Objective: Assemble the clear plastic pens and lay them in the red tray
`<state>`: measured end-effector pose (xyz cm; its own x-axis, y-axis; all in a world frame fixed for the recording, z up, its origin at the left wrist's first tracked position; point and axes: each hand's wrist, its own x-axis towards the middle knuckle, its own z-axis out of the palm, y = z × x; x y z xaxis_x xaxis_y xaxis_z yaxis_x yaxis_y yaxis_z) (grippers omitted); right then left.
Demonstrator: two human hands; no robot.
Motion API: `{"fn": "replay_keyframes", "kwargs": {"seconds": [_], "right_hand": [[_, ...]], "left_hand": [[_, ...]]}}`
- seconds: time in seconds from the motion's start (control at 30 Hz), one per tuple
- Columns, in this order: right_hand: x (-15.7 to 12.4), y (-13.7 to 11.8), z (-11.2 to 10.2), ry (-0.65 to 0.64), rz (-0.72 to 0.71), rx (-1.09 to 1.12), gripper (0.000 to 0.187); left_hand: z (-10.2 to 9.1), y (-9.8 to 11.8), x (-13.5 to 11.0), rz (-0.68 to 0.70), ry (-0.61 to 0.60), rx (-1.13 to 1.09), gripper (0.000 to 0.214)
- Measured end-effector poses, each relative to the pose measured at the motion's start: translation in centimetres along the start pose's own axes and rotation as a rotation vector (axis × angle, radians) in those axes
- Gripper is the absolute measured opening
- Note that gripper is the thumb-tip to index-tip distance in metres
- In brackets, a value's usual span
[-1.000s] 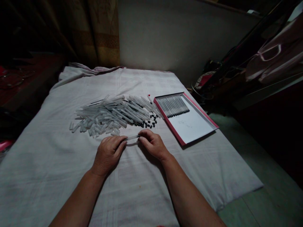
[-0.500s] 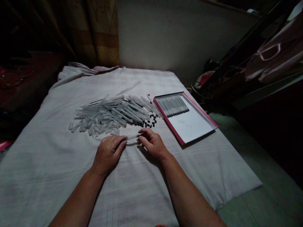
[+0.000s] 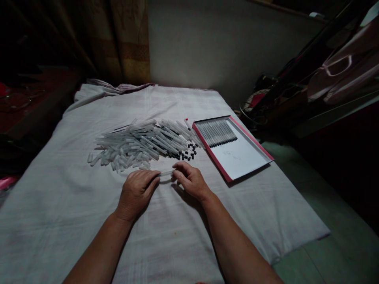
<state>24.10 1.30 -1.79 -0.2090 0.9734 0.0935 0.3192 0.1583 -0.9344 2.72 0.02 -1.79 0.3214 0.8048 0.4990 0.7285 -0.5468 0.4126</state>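
A thin translucent pen (image 3: 166,173) spans the gap between my hands, just above the cloth. My left hand (image 3: 138,192) is closed on its left end. The thumb and fingers of my right hand (image 3: 191,179) pinch its right end, and that tip is hidden by the fingers. Just beyond my hands lies a heap of clear pen barrels (image 3: 148,138), with short clear caps (image 3: 117,157) at its near left. Several small black plugs (image 3: 189,153) are scattered at its right end.
To the right, a shallow red-edged box (image 3: 217,165) holds a row of pens (image 3: 217,133) on its white bottom. A pale checked cloth (image 3: 89,221) covers the table. Behind stand a curtain (image 3: 130,47) and a wall (image 3: 195,47); tiled floor (image 3: 310,252) shows at the lower right.
Both hands keep almost the same place and hold on the pen. The dark part by my right fingertips shows less now. The whole view has shifted very slightly.
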Motion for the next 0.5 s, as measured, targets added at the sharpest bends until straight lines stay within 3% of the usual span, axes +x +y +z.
{"fn": "replay_keyframes", "kwargs": {"seconds": [0.1,0.2,0.33,0.5], "right_hand": [[-0.1,-0.2,0.2,-0.051,-0.058,-0.012,0.032],[0.0,-0.2,0.2,-0.031,-0.11,-0.059,0.018],[0.3,0.2,-0.3,0.09,-0.042,-0.058,0.019],[0.5,0.7,-0.7,0.203,0.061,0.04,0.023]], "left_hand": [[-0.1,0.0,0.0,0.003,-0.029,-0.015,0.025],[-0.8,-0.9,0.0,-0.022,-0.015,0.005,0.028],[-2.0,-3.2,0.1,-0.147,0.077,0.156,0.03],[-2.2,-4.0,0.0,-0.168,0.003,0.316,0.025]]}}
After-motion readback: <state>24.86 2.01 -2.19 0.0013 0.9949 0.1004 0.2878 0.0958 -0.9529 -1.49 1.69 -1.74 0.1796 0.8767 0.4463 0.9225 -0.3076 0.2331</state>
